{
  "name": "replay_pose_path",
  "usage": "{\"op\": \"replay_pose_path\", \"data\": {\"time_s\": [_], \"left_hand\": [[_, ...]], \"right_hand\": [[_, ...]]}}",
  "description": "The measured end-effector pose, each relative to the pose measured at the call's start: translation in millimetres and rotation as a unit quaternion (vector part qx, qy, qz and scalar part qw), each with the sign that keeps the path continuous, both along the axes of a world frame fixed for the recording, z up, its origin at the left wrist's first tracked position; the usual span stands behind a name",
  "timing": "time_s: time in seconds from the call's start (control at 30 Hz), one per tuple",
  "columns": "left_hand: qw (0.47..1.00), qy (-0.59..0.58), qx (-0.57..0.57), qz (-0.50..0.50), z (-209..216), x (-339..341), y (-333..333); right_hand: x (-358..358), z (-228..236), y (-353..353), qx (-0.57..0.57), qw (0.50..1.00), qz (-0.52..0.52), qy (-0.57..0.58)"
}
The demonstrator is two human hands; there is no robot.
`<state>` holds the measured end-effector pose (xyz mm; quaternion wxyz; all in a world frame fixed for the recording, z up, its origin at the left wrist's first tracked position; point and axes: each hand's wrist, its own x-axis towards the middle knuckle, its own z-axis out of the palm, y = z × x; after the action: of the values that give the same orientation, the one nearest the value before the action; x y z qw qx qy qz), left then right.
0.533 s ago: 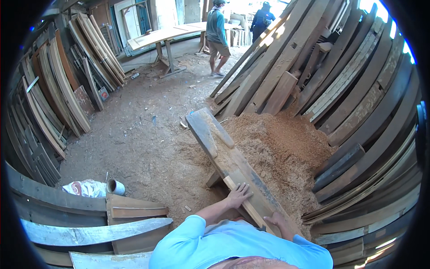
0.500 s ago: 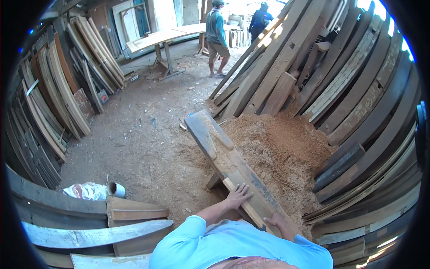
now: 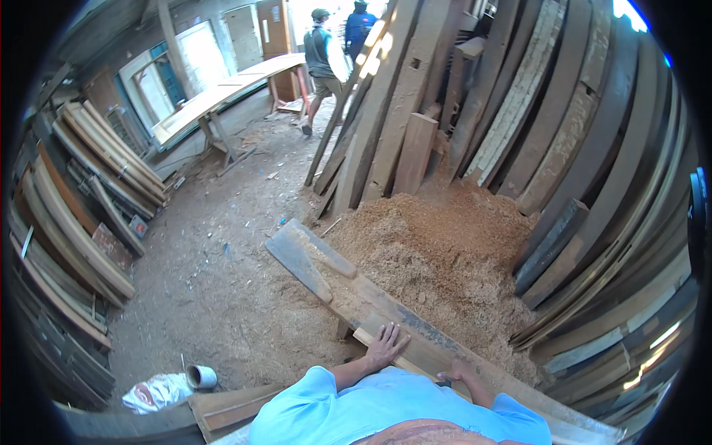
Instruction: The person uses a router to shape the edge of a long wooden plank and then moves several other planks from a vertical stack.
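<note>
Well, watching remotely, I see a brown heap of wood shavings [image 3: 430, 259] beyond the fingers [image 3: 389, 334], a long, worn wooden surface [image 3: 382, 298] beneath them, and a narrow, pale wooden strip [image 3: 363, 337] under the spread fingers of the left hand [image 3: 383, 347]; I cannot tell the grip of the right hand [image 3: 463, 370].

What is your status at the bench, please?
Left hand spread over pale wooden strip. Right hand at long brown wooden bench, grip unclear. Brown sawdust heap beside bench.
</note>
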<state>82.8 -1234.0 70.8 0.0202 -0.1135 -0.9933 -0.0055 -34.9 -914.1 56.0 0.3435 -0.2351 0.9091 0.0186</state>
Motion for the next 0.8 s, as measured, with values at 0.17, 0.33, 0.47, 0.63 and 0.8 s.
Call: {"op": "replay_pose_path", "data": {"time_s": [0.17,0.33,0.47,0.63,0.8], "left_hand": [[0.995,0.010,0.048,-0.091,-10.8,-13.4,-14.7],[0.972,0.049,0.030,-0.227,-26.1,-31.0,-41.7],[0.960,-0.064,0.042,-0.269,6.8,-40.3,-37.6],[0.954,-0.134,0.018,-0.268,8.9,-40.7,-50.6],[0.941,-0.179,0.020,-0.288,17.6,-47.9,-40.9]], "right_hand": [[12.2,19.7,-5.7,0.038,0.988,-0.138,-0.060],[65.6,62.2,-47.4,0.048,0.944,-0.301,0.126],[112.1,68.6,-81.9,-0.017,0.865,-0.465,0.189],[186.9,41.9,-146.1,-0.021,0.854,-0.476,0.207],[271.8,-10.2,-155.4,-0.086,0.830,-0.547,0.066]]}}
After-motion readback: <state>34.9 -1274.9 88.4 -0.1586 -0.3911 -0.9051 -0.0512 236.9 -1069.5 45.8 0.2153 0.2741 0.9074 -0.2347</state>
